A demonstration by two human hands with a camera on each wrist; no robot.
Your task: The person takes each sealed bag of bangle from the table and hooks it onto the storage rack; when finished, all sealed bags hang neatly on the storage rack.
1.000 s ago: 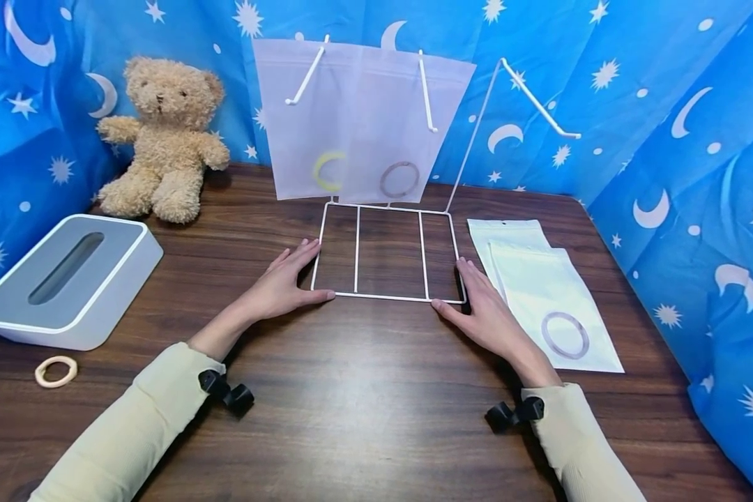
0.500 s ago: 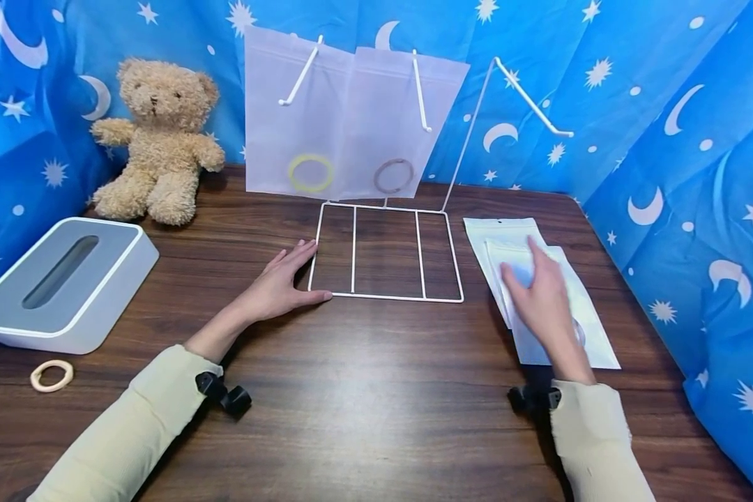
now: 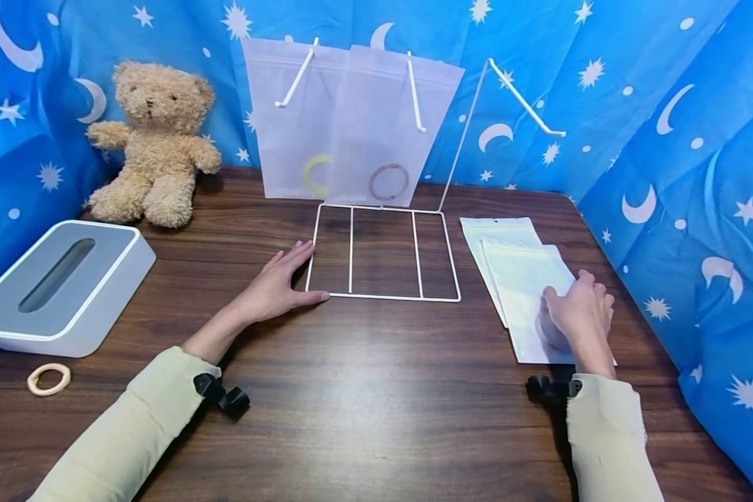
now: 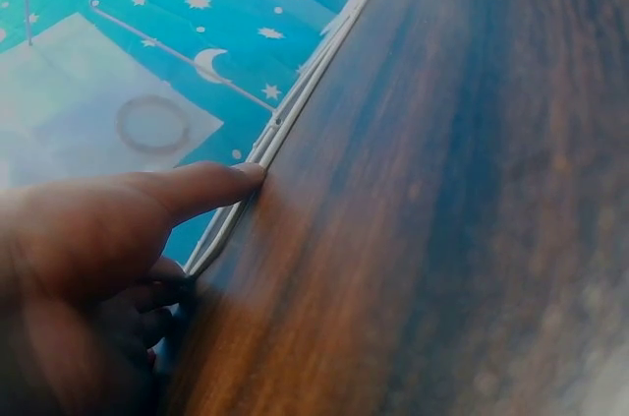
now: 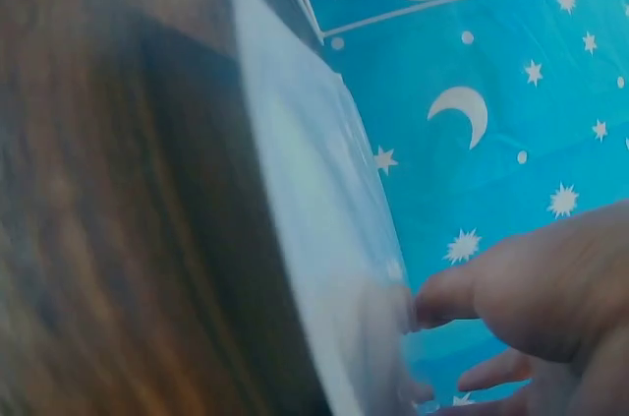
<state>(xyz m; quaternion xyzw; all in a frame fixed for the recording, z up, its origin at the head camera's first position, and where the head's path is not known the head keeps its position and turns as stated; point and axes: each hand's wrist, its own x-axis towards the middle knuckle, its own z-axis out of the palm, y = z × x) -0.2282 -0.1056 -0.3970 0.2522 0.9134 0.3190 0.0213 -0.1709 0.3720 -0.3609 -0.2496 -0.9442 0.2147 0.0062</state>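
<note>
My left hand (image 3: 276,282) rests at the near left corner of a white wire rack's base (image 3: 383,298), thumb along the front bar, fingers straight at the side bar. On the right, my right hand (image 3: 582,312) lies over the right edge of a white zip bag (image 3: 527,293), thumb on its face. In the right wrist view the thumb and fingers are apart beside the bag (image 5: 305,170). A ring inside the bag is mostly covered by the hand. A second white bag (image 3: 477,240) lies partly beneath it.
Two translucent zip bags hang from the rack's left and middle hooks, holding a yellow ring (image 3: 311,174) and a brown ring (image 3: 389,182). The right hook (image 3: 527,101) bears no bag. A teddy bear (image 3: 153,146), tissue box (image 3: 63,286) and wooden ring (image 3: 49,379) stand left.
My right hand has left the rack's near right corner and moved right onto the white bag. The left hand stays at the rack. The hanging bags have shifted slightly.
</note>
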